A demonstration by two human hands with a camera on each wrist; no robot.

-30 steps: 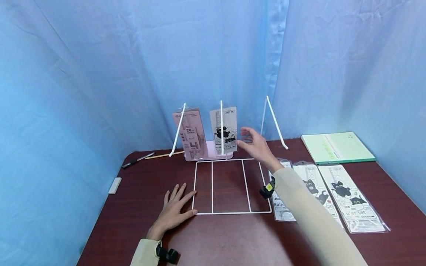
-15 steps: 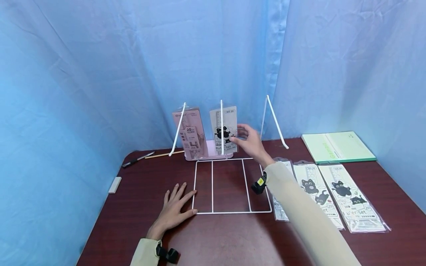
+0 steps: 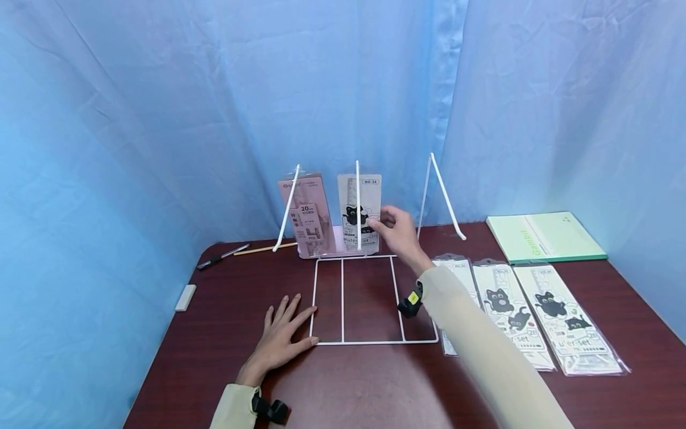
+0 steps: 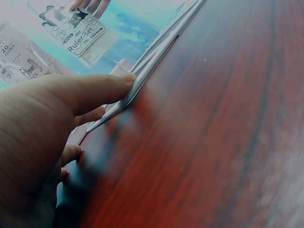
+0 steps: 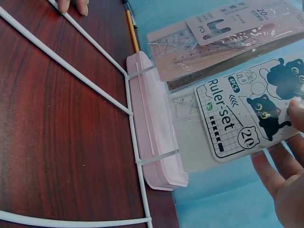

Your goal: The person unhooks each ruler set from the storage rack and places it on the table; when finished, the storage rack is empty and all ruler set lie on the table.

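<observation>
A white wire rack lies with its base flat on the dark wooden table, its uprights at the back. In it stand a pink stationery pack and a cat-print ruler-set pack, both resting in a pink tray. My right hand pinches the ruler-set pack at its right edge, thumb on the front and fingers behind. My left hand lies flat on the table. Its fingertips touch the rack's front left corner.
Three more ruler-set packs lie flat to the right of the rack, with a green notebook behind them. A black pen, a pencil and a white eraser lie at the left. Blue curtain surrounds the table.
My right hand moved left from hovering open beside the rack and took hold of the ruler-set pack's right edge. The left hand has stayed put.
</observation>
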